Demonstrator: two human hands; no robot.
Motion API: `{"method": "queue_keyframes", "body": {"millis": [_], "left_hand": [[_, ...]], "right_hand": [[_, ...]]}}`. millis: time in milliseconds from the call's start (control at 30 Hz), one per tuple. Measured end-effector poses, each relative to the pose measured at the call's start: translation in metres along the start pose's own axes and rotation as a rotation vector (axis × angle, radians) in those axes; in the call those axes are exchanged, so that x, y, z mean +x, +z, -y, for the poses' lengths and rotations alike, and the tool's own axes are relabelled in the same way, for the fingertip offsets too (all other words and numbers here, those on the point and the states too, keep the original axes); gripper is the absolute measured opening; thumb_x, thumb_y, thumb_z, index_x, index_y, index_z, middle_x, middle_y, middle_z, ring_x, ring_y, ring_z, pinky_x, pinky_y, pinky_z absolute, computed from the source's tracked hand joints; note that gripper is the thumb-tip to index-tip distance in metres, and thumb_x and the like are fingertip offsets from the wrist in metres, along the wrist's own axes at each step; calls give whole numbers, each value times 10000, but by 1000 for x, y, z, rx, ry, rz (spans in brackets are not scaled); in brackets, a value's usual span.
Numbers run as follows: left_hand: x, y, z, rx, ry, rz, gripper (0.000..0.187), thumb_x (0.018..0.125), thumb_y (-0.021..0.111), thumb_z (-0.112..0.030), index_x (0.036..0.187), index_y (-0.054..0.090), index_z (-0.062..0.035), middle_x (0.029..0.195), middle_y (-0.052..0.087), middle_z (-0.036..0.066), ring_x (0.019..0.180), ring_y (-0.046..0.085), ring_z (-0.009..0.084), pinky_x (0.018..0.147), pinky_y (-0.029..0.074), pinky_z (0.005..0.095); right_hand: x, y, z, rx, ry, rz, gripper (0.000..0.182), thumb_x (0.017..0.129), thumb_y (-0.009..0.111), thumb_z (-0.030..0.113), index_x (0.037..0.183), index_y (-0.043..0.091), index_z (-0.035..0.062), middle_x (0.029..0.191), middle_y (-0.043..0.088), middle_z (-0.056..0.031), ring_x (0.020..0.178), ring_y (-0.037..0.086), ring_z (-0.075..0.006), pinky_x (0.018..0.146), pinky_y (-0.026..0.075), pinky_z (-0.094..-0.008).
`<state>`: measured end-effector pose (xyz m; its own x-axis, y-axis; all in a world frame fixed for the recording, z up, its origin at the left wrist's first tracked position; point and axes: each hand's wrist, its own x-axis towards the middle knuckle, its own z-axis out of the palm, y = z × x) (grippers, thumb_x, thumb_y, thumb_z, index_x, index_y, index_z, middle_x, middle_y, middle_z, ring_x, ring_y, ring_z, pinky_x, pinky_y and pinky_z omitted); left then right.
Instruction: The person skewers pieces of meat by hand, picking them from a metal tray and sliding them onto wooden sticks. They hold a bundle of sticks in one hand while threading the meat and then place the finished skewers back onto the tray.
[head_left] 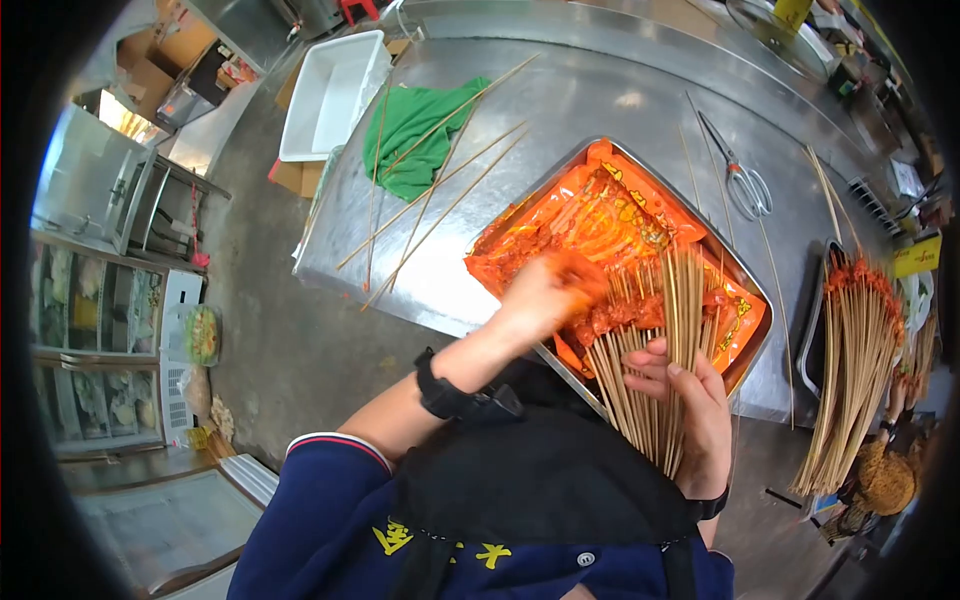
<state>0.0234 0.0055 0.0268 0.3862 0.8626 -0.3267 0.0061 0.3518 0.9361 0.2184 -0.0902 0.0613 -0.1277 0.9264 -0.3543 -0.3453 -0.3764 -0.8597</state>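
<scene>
The skewers (618,372) lie in the metal tray (741,264) at the bench's (430,290) near edge, red-coated meat (641,312) inside, bare sticks over the rim towards the person, presumably to leave clean ends to hold. The right hand (703,405) is closed round a bundle of sticks (683,305), thumb against fingers, apparently to keep them together. The left hand (545,292), its fingers bent and reddened, is over the meat; blur hides whether it pinches anything. An orange plastic sheet (742,345) lies beneath the meat, probably to catch sauce. Scissors (748,192) lie beyond the tray's far right side; loose sticks (447,188) cross a green cloth (418,130) leftward.
</scene>
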Motion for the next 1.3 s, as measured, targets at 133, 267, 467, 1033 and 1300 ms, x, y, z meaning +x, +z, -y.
{"method": "queue_keyframes", "body": {"millis": [133, 267, 467, 1033, 1300], "left_hand": [[-3, -42, 15, 344, 335, -304, 135, 732, 583, -63, 847, 597, 8, 724, 617, 117, 659, 598, 208, 598, 459, 306], [-13, -41, 13, 888, 188, -159, 160, 677, 566, -63, 814, 588, 16, 744, 593, 185, 689, 564, 353, 601, 447, 404], [-2, -14, 16, 1327, 125, -115, 191, 660, 601, -141, 732, 546, 27, 696, 563, 212, 716, 559, 375, 627, 448, 451], [-17, -44, 9, -598, -28, -87, 329, 814, 520, -92, 1121, 464, 13, 928, 572, 82, 722, 556, 124, 570, 454, 214], [-22, -35, 7, -645, 46, -79, 336, 821, 536, -159, 1110, 465, -4, 933, 573, 76, 786, 562, 141, 631, 470, 249]], "right_hand": [[0, 1, 3, 38, 32, -26, 275, 848, 385, 64, 1087, 468, -43, 940, 560, -128, 938, 562, -227, 830, 464, -343], [0, 3, 3, 28, 21, -47, 270, 843, 391, 64, 1069, 488, -48, 908, 560, -114, 907, 572, -216, 828, 466, -343], [0, 5, 3, -50, 40, -52, 267, 841, 421, 70, 1062, 511, -48, 832, 574, -83, 822, 581, -165, 796, 464, -307], [6, 19, -9, -207, 33, 41, 227, 817, 490, 7, 1034, 531, -47, 940, 500, -63, 714, 573, -109, 651, 477, -224], [6, 22, -7, -170, 124, 35, 194, 783, 561, -14, 974, 524, -15, 751, 535, -12, 630, 576, -97, 608, 484, -219]]}}
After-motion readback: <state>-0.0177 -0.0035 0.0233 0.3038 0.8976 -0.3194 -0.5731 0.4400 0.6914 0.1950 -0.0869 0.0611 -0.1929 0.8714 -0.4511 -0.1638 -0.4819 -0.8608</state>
